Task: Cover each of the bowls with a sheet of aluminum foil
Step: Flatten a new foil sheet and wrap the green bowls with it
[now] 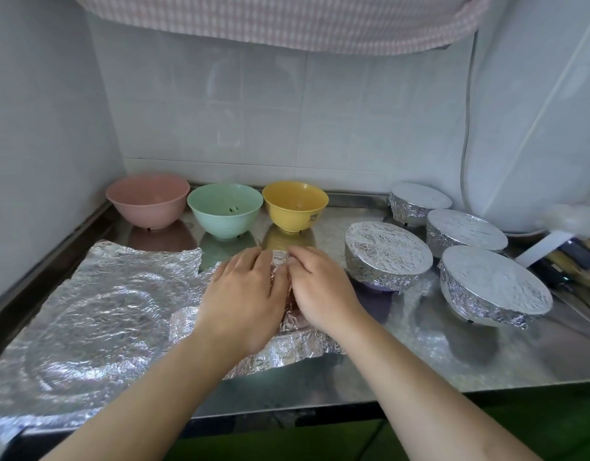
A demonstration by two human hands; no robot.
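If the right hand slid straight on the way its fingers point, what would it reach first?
The right hand points away and slightly left, so it would probably meet the yellow bowl at the back, just past the foil-draped bowl it presses on. Depth is uncertain.

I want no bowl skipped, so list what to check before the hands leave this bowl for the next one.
1. Both hands, left hand and right hand, flat on the crinkled foil sheet over the bowl under them: ok.
2. Foil folded down all round it: cannot tell.
3. Four foil-wrapped bowls, nearest, covered: ok.
4. Pink plastic bowl, green plastic bowl, yellow plastic bowl covered: not ok.
5. Spare flat foil sheet ready: ok.
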